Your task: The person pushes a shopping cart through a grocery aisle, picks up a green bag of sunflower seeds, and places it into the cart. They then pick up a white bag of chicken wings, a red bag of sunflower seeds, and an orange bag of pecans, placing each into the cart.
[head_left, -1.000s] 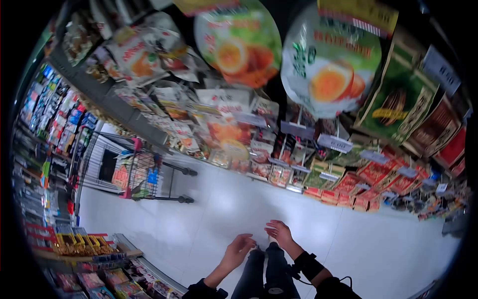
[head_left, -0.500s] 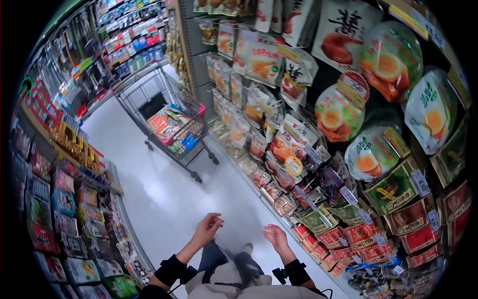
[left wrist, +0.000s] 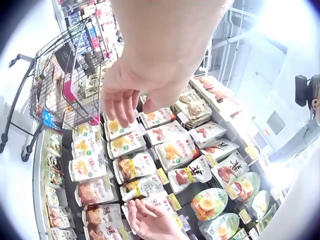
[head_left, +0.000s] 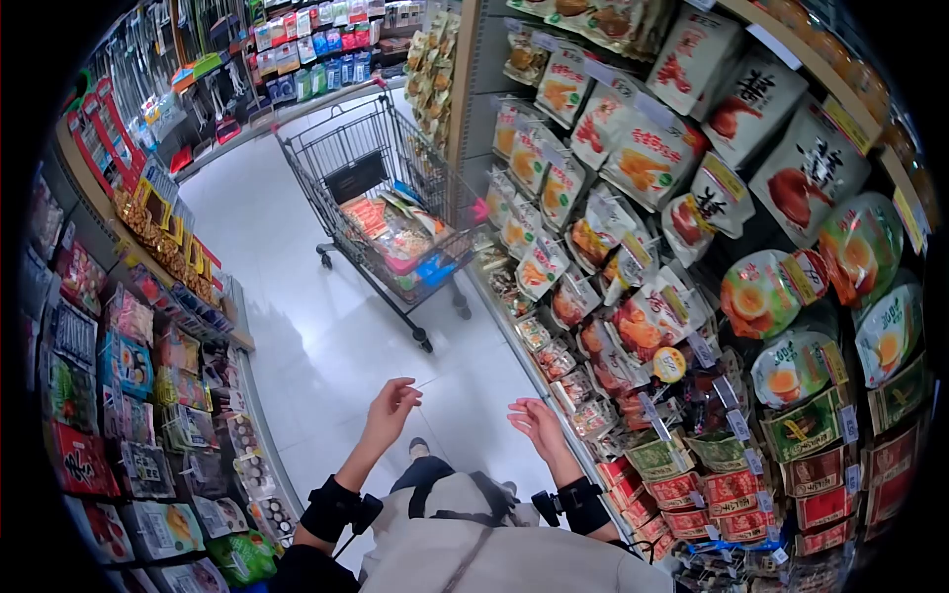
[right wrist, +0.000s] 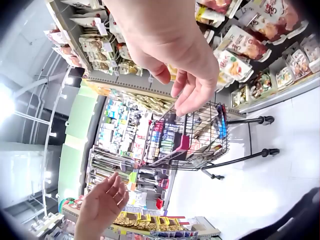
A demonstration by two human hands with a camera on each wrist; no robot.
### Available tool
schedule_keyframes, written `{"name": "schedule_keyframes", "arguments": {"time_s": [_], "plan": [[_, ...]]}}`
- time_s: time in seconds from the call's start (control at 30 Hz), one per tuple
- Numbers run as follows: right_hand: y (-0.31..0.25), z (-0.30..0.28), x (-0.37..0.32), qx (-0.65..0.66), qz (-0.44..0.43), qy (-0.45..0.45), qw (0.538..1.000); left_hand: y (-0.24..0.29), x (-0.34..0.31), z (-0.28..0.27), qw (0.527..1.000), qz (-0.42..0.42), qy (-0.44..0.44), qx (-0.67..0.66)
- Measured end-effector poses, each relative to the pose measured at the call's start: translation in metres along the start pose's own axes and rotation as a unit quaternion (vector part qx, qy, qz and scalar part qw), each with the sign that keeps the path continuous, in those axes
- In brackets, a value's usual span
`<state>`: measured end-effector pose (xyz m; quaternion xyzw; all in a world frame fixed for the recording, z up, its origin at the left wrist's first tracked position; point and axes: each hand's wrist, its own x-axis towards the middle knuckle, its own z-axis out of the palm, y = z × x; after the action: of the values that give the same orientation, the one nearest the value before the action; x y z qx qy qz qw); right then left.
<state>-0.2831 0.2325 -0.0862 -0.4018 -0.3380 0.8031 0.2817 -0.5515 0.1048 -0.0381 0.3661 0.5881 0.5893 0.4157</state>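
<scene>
Both hands hang in front of the body in the head view, apart and holding nothing. The left hand [head_left: 389, 408] has loosely bent fingers; the right hand [head_left: 539, 425] is held with its fingers relaxed. Ahead of them stands a wire shopping cart [head_left: 381, 188] with several colourful packages [head_left: 395, 232] in its basket. In the left wrist view the left hand [left wrist: 137, 85] hangs from the top, with the right hand [left wrist: 152, 220] below it. The right wrist view has the right hand [right wrist: 175, 65] at the top and the left hand [right wrist: 102, 205] lower left, both without an object.
Hanging food packets [head_left: 652, 148] cover the rack on the right, with price tags along it. Shelves of packaged goods [head_left: 148, 395] line the left. Pale floor [head_left: 287, 287] runs between them, and more racks [head_left: 316, 44] stand behind the cart.
The view has swung toward the cart and aisle, so the cart appears nearer the centre and the big egg packets have shifted right and look smaller. Both hands remain without an object.
</scene>
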Motion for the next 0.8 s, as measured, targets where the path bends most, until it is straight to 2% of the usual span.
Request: {"name": "schedule_keyframes", "arguments": {"time_s": [0.1, 0.3, 0.47, 0.6, 0.8], "plan": [[0.005, 0.040, 0.023, -0.013, 0.004, -0.020, 1.000, 0.002, 0.008, -0.041, 0.999, -0.027, 0.019, 0.012], [0.009, 0.094, 0.067, -0.016, 0.021, -0.023, 0.999, 0.003, 0.025, -0.101, 0.999, -0.026, 0.041, 0.013], [0.007, 0.116, 0.100, -0.022, 0.037, -0.026, 0.999, -0.008, 0.041, -0.124, 0.997, -0.036, 0.070, -0.026], [0.000, 0.130, 0.135, -0.022, 0.048, -0.020, 0.998, -0.009, 0.062, -0.138, 0.997, -0.055, 0.059, -0.016], [-0.020, 0.148, 0.213, -0.020, 0.044, -0.029, 0.998, 0.002, 0.130, -0.166, 0.995, -0.029, 0.090, -0.006]]}}
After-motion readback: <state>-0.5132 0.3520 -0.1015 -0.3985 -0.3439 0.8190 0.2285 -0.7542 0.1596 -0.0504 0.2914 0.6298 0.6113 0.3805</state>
